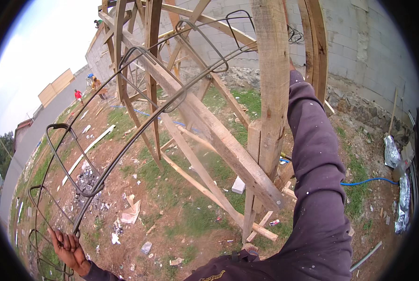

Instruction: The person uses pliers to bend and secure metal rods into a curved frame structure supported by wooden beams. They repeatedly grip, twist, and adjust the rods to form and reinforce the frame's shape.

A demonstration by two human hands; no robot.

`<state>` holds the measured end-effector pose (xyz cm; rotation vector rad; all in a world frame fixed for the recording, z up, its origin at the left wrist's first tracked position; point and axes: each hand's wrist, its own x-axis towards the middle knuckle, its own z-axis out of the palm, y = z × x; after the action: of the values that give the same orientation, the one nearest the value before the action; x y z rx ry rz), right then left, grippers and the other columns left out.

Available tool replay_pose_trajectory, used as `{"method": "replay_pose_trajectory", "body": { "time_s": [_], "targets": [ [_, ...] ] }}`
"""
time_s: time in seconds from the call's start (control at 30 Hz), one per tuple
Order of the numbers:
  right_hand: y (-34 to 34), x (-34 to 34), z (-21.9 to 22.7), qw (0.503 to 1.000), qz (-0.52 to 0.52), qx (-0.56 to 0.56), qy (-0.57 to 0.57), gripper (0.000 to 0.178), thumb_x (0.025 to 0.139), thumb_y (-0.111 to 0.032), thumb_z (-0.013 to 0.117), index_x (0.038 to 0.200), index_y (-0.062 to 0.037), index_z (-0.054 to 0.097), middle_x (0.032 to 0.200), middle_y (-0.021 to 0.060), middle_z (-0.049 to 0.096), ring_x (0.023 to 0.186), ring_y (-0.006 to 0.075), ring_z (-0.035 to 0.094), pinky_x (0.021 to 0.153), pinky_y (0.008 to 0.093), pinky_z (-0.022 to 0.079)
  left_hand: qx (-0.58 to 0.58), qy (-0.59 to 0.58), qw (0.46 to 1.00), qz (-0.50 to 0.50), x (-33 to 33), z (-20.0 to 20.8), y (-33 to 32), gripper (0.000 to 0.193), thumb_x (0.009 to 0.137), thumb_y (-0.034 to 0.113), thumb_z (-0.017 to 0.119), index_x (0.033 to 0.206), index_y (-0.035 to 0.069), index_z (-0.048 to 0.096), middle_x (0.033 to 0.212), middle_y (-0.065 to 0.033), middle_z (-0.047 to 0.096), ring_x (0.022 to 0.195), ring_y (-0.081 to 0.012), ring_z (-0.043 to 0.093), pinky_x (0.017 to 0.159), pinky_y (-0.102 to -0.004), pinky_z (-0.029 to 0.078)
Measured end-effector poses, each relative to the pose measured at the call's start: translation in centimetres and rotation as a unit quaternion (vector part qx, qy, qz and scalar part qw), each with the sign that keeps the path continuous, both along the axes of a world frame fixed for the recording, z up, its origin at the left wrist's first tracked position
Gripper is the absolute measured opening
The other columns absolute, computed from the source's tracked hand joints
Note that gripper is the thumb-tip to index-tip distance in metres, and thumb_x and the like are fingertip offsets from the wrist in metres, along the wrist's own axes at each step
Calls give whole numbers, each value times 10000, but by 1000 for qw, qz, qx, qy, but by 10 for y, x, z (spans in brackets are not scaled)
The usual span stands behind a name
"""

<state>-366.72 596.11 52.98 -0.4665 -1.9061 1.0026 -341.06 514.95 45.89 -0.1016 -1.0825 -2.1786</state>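
Note:
A long rebar cage, dark bars tied with rectangular stirrups, slants from the lower left to the upper right through timber framing. At the lower left my left hand has its fingers closed around a bar of this cage. My right arm reaches forward and up in a dark, speckled sleeve. Only a sliver of my right hand shows; the upright wooden post hides its fingers. A thick diagonal timber beam crosses beneath the cage and meets the post near its foot.
A grey block wall stands behind the frame. Two people are far off at the left. Scraps and litter lie on the grass and dirt below. A blue hose and foil-wrapped bundles are on the right.

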Motion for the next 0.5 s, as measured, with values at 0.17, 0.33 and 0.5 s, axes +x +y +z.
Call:
{"method": "replay_pose_trajectory", "body": {
  "time_s": [0.17,0.33,0.5],
  "targets": [
    [20,-130,-2,976,-22,37,212,675,839,-551,624,1209,14,604,1142,255,657,1081,405,619,926,427,465,39,-4,998,46,-3,-4,6,396,1055,365,444,725,147,414,446,61,209,329,-50,146,322,-248,147],
    [17,-163,2,974,-11,-15,224,507,941,-520,573,1051,-36,674,847,137,662,851,248,639,771,383,483,-3,-18,994,109,-3,-26,-27,402,1059,371,428,723,150,413,449,60,210,325,-54,147,310,-249,159],
    [15,-144,-9,927,170,-124,311,542,918,-559,607,965,-24,688,716,69,601,715,188,574,673,345,466,-92,-26,994,59,5,-32,-51,308,1000,258,480,1241,70,449,908,-73,489,799,-219,462,759,-383,383]
  ]
}}
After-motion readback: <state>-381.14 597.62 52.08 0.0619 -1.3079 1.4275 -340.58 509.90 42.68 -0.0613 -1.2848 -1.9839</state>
